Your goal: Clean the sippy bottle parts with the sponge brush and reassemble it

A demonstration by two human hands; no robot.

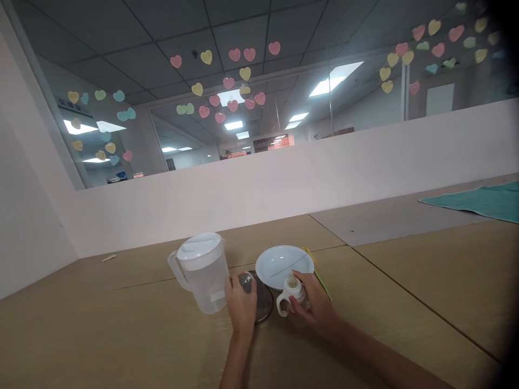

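Note:
My left hand is closed around a small clear domed cap, just above a dark, flat, rounded item on the table. In my right hand is a white baby bottle with a curved side handle and a pale nipple on top. The bottle stands nearly upright in front of a white bowl, whose near rim it overlaps. A thin line crosses the inside of the bowl; I cannot tell what it is. Left of my left hand stands a translucent lidded pitcher.
A slim yellow-green object lies along the bowl's right side. On the wooden table, a small flat pale piece lies far left. A teal cloth is at the far right. Behind rises a white wall with a window above.

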